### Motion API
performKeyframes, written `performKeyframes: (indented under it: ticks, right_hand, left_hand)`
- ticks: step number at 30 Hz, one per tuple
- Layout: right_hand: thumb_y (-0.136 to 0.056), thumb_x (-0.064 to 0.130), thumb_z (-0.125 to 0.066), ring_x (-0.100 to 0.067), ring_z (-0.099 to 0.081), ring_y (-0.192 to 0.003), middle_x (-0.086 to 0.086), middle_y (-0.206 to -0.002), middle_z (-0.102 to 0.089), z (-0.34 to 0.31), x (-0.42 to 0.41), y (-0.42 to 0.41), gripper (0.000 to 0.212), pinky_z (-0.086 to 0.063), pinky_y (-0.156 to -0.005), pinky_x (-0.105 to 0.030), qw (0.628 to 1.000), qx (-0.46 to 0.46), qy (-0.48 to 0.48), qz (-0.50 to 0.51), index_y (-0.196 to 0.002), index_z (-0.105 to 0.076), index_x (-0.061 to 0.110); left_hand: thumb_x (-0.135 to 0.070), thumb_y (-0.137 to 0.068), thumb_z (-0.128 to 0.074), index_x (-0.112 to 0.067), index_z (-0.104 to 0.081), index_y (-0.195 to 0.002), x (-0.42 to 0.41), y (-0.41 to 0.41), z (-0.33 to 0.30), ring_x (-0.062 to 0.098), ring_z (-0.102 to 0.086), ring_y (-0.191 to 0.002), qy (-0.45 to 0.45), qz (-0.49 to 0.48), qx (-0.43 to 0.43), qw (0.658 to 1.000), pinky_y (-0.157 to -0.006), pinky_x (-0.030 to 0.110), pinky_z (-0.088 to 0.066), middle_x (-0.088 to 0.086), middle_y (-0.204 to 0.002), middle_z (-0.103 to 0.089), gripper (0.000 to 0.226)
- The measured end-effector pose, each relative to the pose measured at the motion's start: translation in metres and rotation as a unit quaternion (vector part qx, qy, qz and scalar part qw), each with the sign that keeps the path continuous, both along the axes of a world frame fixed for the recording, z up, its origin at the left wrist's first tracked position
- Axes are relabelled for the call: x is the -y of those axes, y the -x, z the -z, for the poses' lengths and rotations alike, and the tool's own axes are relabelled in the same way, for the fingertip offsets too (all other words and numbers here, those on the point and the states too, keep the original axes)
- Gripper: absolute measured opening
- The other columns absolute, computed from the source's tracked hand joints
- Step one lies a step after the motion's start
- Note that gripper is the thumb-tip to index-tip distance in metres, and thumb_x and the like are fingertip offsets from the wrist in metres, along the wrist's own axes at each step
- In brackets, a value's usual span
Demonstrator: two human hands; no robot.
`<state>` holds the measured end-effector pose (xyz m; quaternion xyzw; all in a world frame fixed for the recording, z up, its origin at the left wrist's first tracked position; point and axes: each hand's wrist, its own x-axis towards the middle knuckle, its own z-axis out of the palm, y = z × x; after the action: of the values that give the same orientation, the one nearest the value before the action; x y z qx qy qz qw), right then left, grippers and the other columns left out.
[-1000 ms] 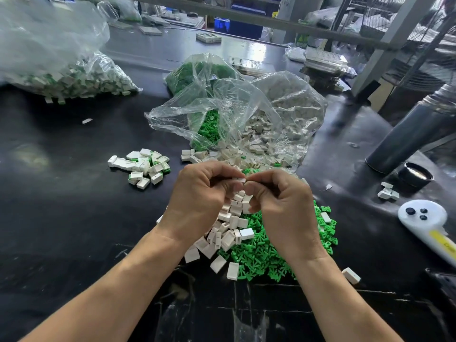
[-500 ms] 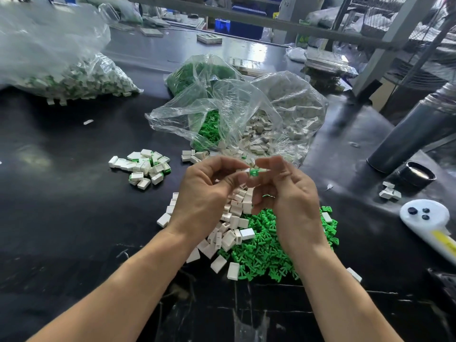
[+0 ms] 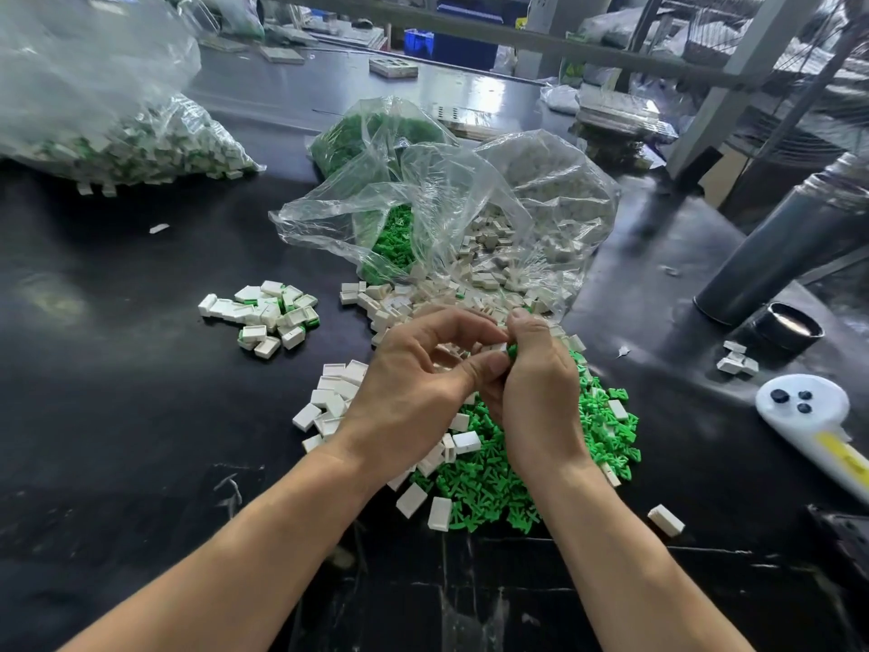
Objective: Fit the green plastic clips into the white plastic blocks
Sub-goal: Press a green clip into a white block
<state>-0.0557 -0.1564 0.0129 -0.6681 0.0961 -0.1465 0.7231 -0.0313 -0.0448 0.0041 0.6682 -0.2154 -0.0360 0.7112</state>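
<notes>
While both hands are being held together at the centre of the frame, a small white block [image 3: 499, 347] is being pinched between the curled thumb and fingers of the left hand [image 3: 414, 392], and a green clip [image 3: 511, 350], only a sliver of which is showing, is being gripped against it by the bent fingertips of the right hand [image 3: 541, 392]. Whether the clip is being seated fully in the block cannot be told.

Beneath the hands, a loose heap of matte, boxy white blocks [image 3: 336, 392] is lying beside a heap of bright green clips [image 3: 493, 482], which are being seen as small pronged, glossy shapes. Left of centre, a separate cluster of finished blocks [image 3: 268, 317], white with green showing at their edges, is resting on the glossy black surface [image 3: 117, 416].

Above centre, a crinkled clear plastic bag [image 3: 446, 214] is lying open, with more white blocks and green clips being spilled from its mouth. At the upper left, a second clear bag [image 3: 108, 110] is being filled out by white-and-green pieces. At the right edge, a dark grey cylinder [image 3: 790, 247] is leaning, with a round black cap [image 3: 794, 327] just below it, and a white handheld device [image 3: 809, 411] with three dark buttons and a yellow label is lying at the lower right; its writing cannot be read.
</notes>
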Motion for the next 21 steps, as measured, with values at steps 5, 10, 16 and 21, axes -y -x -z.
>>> performKeyframes:
  ticks: [5,10,16,21]
  right_hand:
    - [-0.104,0.031,-0.036,0.011,-0.065,-0.061,0.028,-0.066,-0.069,-0.006,-0.009,0.002,0.058,-0.048,-0.052,-0.01,0.996,0.035,0.073,0.026,-0.069,-0.071,0.061]
    - [-0.111,0.026,-0.035,0.008,-0.062,-0.055,0.022,-0.058,-0.067,-0.002,-0.008,-0.001,0.065,-0.045,-0.048,-0.008,0.997,0.053,0.049,0.009,-0.066,-0.074,0.052]
    - [-0.104,0.039,-0.038,-0.003,-0.041,-0.039,0.011,-0.046,-0.049,0.007,-0.001,-0.004,0.059,-0.032,-0.038,-0.017,0.998,0.053,-0.033,-0.033,-0.055,-0.07,0.032]
    - [-0.112,0.021,-0.028,0.006,-0.056,-0.045,0.017,-0.05,-0.06,0.005,0.001,-0.004,0.073,-0.041,-0.044,-0.008,0.997,0.054,0.002,-0.064,-0.059,-0.075,0.04]
  left_hand:
    - [-0.007,-0.086,-0.08,-0.016,-0.077,-0.093,-0.002,0.002,-0.004,0.023,-0.071,-0.097,-0.004,-0.005,0.021,1.0,-0.089,0.051,-0.058,0.001,-0.111,-0.072,0.012]
    - [-0.006,-0.084,-0.081,-0.016,-0.078,-0.091,-0.004,0.0,-0.006,0.016,-0.071,-0.094,-0.003,-0.009,0.027,1.0,-0.082,0.032,-0.058,0.001,-0.11,-0.072,0.013]
    - [-0.009,-0.085,-0.081,-0.024,-0.077,-0.089,-0.006,-0.001,-0.005,0.01,-0.071,-0.088,-0.018,-0.012,0.031,0.999,-0.082,0.033,-0.059,-0.005,-0.11,-0.072,0.016]
    - [-0.009,-0.087,-0.08,-0.018,-0.077,-0.092,-0.004,-0.002,-0.002,0.012,-0.07,-0.088,-0.038,-0.018,0.036,0.998,-0.077,0.031,-0.059,-0.003,-0.11,-0.071,0.011]
